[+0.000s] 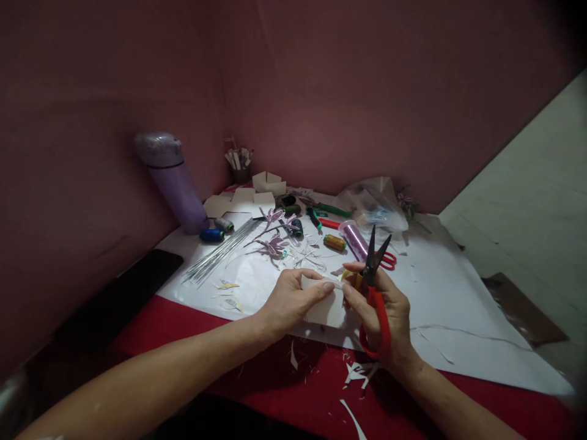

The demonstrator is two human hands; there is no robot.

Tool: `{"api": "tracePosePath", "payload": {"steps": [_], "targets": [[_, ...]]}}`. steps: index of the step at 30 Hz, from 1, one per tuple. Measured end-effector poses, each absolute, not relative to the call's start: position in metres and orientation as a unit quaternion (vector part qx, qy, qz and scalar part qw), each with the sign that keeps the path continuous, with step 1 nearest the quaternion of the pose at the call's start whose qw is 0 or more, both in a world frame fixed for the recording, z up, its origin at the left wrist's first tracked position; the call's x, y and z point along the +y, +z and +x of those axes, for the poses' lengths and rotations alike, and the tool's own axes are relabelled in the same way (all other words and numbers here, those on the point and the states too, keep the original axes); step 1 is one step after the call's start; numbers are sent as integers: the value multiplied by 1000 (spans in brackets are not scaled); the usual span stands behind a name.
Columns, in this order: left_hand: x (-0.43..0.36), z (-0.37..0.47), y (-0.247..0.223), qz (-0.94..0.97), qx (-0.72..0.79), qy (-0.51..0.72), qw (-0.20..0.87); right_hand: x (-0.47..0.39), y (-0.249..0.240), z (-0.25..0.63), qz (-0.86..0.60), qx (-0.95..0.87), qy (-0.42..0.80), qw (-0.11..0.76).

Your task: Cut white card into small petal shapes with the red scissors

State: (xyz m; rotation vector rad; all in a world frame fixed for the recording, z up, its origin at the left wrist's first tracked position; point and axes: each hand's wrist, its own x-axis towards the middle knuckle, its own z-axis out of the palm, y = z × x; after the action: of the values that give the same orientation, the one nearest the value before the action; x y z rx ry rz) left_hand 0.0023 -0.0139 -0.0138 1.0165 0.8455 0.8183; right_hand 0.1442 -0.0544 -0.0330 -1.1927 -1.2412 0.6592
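A piece of white paper [324, 308] is pinched between the thumb and fingers of my left hand [293, 299]. On its right, my right hand [383, 305] holds red-handled scissors [378, 311] against the palm, their dark blades pointing up and apart, clear of the paper. The right thumb and fingertips also touch the paper's upper right edge. Something small and yellow shows behind the right fingers; what it is I cannot make out. Beyond the hands lie a purple wire flower [274, 235] and a gold thread spool [334, 242].
Silver wires [222, 250], a blue spool [211, 235] and a purple bottle [177, 183] stand or lie at the left. Green-handled pliers [334, 209], a purple spool [354, 240] and a plastic bag [380, 205] are farther back. Paper scraps [360, 373] lie on the red cloth in front.
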Motion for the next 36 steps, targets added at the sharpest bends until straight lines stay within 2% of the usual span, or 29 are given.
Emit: {"api": "tracePosePath", "payload": {"steps": [36], "targets": [[-14, 4, -16, 437, 392, 374, 718, -54, -35, 145, -511, -543, 282, 603]]}}
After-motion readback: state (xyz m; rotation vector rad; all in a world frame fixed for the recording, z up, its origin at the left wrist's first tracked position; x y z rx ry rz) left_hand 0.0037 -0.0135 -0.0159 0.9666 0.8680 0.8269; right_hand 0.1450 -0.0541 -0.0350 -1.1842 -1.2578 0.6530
